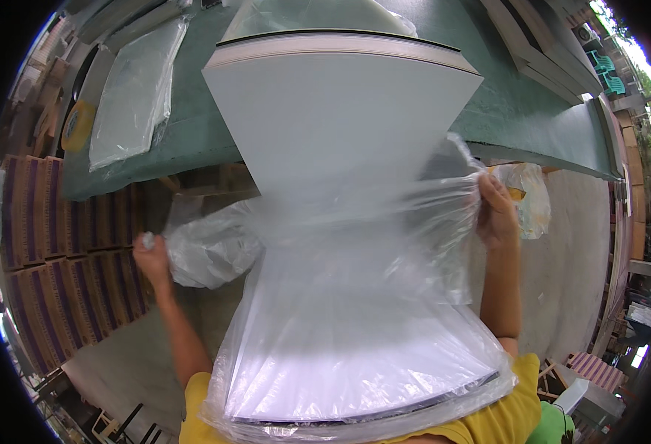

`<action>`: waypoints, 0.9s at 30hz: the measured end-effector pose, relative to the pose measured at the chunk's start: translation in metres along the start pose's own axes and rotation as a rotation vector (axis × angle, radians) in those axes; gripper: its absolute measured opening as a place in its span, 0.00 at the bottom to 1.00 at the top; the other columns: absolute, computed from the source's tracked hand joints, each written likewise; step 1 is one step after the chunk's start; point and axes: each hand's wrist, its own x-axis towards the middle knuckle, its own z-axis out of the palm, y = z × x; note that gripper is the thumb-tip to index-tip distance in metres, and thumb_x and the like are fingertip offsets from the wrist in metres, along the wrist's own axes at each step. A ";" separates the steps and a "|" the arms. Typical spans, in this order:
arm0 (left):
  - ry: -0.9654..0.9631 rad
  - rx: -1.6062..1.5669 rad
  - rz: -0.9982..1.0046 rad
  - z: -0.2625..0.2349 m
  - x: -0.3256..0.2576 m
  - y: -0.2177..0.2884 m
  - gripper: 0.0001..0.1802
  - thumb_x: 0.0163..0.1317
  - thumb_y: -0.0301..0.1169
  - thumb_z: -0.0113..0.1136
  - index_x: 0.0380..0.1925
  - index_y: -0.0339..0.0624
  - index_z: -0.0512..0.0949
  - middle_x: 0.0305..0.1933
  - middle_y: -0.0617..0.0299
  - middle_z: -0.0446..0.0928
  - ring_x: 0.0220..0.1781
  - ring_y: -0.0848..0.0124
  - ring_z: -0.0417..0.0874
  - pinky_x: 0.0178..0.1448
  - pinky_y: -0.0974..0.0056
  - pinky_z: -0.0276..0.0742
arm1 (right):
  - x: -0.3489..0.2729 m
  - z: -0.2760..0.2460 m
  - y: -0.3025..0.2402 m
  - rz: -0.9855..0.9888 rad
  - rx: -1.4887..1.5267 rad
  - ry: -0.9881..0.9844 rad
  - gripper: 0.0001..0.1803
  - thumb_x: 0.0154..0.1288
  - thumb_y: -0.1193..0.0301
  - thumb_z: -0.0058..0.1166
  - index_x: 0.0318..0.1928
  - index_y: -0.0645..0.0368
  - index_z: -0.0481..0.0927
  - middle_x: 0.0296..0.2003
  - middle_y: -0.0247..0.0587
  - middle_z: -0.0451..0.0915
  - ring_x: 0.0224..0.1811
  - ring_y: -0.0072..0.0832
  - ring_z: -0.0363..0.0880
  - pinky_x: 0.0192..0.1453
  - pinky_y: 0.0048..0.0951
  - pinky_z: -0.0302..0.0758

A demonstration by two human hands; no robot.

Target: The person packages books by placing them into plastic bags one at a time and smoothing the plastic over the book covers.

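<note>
A large white slab (340,111) with a layered far edge lies over the table's front edge and reaches toward me. A clear plastic bag (355,348) covers its near part up to about the middle. My left hand (152,260) is closed on a bunched end of the bag, out to the left of the slab. On the right, my right hand (497,211) pinches the bag's other side and pulls the film taut across the slab. The near end of the slab, inside the bag, is close to my body.
A green table (192,133) stands ahead. On it are plastic-wrapped flat packs (140,92) and a yellow tape roll (79,126) at left, and grey panels (540,52) at right. Stacked cartons (66,244) stand left below, and a plastic bag (530,200) hangs beyond my right hand.
</note>
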 end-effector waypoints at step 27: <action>-0.979 -0.478 0.373 0.090 -0.067 0.267 0.07 0.49 0.27 0.61 0.22 0.35 0.73 0.20 0.65 0.72 0.24 0.81 0.69 0.28 0.75 0.64 | -0.006 0.141 0.017 -0.035 -0.594 -0.395 0.09 0.51 0.73 0.59 0.22 0.66 0.75 0.20 0.37 0.76 0.20 0.17 0.70 0.24 0.17 0.68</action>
